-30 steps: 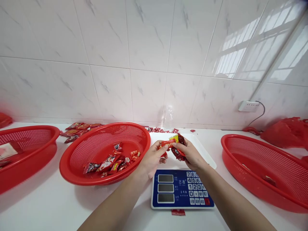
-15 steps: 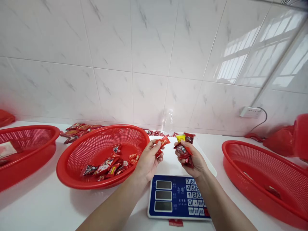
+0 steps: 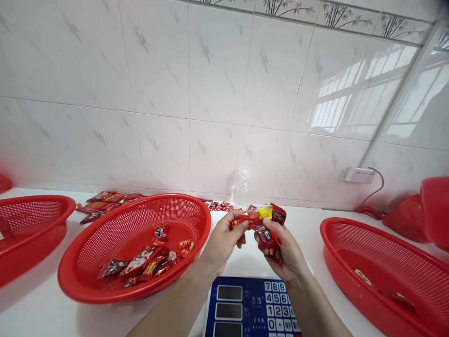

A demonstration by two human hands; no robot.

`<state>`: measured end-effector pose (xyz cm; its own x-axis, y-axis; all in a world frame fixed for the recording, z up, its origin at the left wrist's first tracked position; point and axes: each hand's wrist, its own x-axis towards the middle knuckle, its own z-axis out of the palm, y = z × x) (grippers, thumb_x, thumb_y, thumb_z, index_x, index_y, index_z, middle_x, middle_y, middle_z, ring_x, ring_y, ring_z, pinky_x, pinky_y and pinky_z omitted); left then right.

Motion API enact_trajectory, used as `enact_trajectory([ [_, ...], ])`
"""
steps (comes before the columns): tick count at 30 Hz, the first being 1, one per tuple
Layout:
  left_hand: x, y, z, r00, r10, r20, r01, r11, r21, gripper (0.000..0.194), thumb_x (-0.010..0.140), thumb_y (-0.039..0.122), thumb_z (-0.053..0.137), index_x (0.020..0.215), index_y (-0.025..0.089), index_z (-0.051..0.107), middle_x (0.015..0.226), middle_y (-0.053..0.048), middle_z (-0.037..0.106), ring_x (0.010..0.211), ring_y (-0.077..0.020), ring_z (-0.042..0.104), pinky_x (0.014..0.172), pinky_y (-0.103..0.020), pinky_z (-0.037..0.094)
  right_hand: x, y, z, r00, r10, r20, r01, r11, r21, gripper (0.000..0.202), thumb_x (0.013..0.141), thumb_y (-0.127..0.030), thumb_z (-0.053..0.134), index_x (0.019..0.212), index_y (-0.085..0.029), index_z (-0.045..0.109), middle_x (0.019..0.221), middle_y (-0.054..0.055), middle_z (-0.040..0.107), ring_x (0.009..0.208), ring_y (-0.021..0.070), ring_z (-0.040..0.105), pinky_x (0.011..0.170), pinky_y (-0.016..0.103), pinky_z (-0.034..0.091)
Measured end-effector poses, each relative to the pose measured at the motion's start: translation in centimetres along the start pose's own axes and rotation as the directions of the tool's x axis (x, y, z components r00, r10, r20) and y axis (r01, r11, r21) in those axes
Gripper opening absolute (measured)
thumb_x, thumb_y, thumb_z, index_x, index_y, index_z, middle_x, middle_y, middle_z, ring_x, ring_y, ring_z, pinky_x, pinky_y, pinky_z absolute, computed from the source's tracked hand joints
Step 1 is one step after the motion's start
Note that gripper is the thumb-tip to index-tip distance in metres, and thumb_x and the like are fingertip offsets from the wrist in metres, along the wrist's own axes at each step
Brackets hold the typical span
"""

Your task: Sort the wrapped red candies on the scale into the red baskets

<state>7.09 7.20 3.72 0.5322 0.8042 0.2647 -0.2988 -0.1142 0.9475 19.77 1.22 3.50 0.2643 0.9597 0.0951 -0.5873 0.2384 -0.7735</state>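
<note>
Our left hand [image 3: 223,239] and right hand [image 3: 286,247] are bare, and so are the wrists [image 3: 295,275] behind them. Our left forearm [image 3: 177,302] and right forearm [image 3: 314,302] are uncovered as far as the view reaches, slim, smooth in outline and broadening gently from wrist toward elbow. Our fingers [image 3: 242,230] look slender, with rounded tips; finer detail is too small for us to make out.

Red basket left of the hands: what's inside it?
Wrapped packets, mostly red, heaped toward the near side of the basket. Whatever lies under the top packets is covered.
</note>
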Motion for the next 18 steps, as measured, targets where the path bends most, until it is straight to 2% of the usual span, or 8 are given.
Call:
enact_trajectory([
  [4,-0.7,-0.7,0.5,1.000,0.023,-0.014,-0.023,0.999,0.032,0.019,0.085,0.031,0.058,0.099,0.019,0.059,0.075,0.002,0.054,0.056,-0.0066,0.043,0.050,-0.020,0.036,0.0,0.7,0.2,1.000,-0.025,0.007,0.025,0.997,-0.067,0.024,0.073,-0.031,0.071,0.087,-0.016,0.058,0.055,-0.003,0.057,0.042,0.0052,0.045,0.034,0.013,0.032],
  [10,-1.0,-0.9,0.2,0.998,0.037,-0.055,-0.037,0.999,0.004,0.014,0.084,0.031,0.060,0.091,0.019,0.057,0.072,0.004,0.051,0.055,-0.0059,0.042,0.051,-0.020,0.035,-0.2,0.8,-0.1,0.999,-0.024,0.025,0.027,0.993,-0.115,0.025,0.073,-0.031,0.072,0.088,-0.018,0.056,0.059,-0.005,0.058,0.042,0.0054,0.047,0.037,0.015,0.034],
  [18,-1.2,-0.8,0.2,0.998,0.008,0.061,-0.013,0.996,0.090,0.016,0.088,0.033,0.054,0.096,0.020,0.056,0.074,0.003,0.052,0.058,-0.0072,0.045,0.055,-0.022,0.037,-0.1,0.7,-0.6,0.998,-0.050,0.025,0.052,0.991,-0.121,0.021,0.073,-0.030,0.071,0.085,-0.020,0.058,0.059,-0.005,0.058,0.044,0.0063,0.048,0.040,0.017,0.037],
])
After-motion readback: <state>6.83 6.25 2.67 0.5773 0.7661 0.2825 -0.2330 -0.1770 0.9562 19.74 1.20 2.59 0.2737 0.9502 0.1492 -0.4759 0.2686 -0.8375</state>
